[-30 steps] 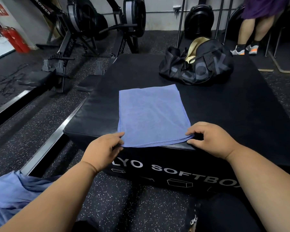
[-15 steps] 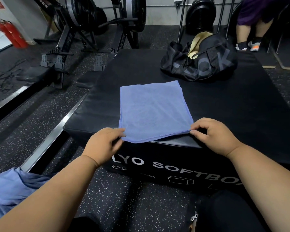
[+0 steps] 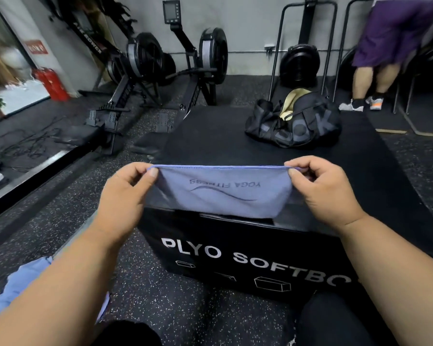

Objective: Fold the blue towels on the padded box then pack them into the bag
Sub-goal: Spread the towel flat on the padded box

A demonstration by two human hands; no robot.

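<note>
A blue towel [image 3: 223, 196] with upside-down "YOGA FITNESS" print is lifted by its near edge above the black padded box [image 3: 235, 136]. My left hand [image 3: 128, 193] pinches its left corner and my right hand [image 3: 320, 191] pinches its right corner, stretching the edge level between them. The raised part hides whatever of the towel lies behind it. A black duffel bag [image 3: 295, 123] sits open at the far right of the box top, showing a pale lining. More blue cloth [image 3: 23, 288] lies on the floor at the lower left.
Rowing machines [image 3: 160, 71] stand beyond the box on the left. A person in purple shorts [image 3: 385, 46] stands at the far right near metal frames. Red fire extinguishers [image 3: 50, 83] are by the left wall. Speckled rubber floor surrounds the box.
Both hands have picked up the towel's near edge from the box and raised it, turning the underside with the print toward me. The camera has tilted upward.
</note>
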